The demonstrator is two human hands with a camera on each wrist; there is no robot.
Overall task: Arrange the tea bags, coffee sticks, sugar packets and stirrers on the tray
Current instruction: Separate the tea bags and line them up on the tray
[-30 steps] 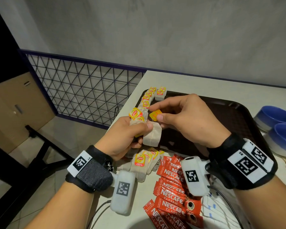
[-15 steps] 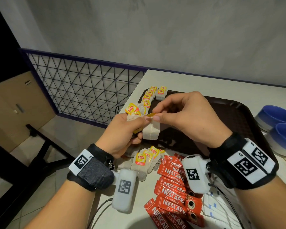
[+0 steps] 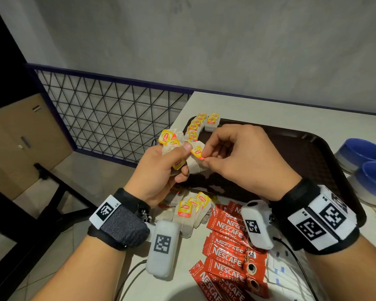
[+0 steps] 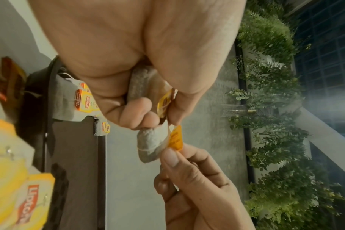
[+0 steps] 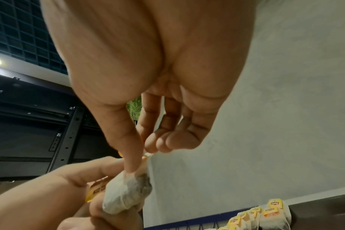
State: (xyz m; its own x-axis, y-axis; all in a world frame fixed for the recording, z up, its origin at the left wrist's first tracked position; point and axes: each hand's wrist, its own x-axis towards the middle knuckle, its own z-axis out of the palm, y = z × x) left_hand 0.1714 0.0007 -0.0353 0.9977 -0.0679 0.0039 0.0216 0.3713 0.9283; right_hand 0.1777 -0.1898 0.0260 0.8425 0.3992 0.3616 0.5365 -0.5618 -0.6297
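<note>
Tea bags (image 3: 171, 146) are sitting bunched in the left hand (image 3: 158, 170), its fingers curling round them above the near left edge of the tray (image 3: 313, 153). Right hand (image 3: 243, 159) is pinching one bag's yellow tag (image 3: 197, 152) between thumb and forefinger. More tea bags are lying in a row (image 3: 201, 123) along the tray's far left corner, and coffee sticks (image 3: 228, 253) are lying on the table (image 3: 269, 111) nearer the person.

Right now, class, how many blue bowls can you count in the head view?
2. Both stand on the table, right of the tray: the far bowl, then the near bowl before it. Others may be out of frame.
</note>
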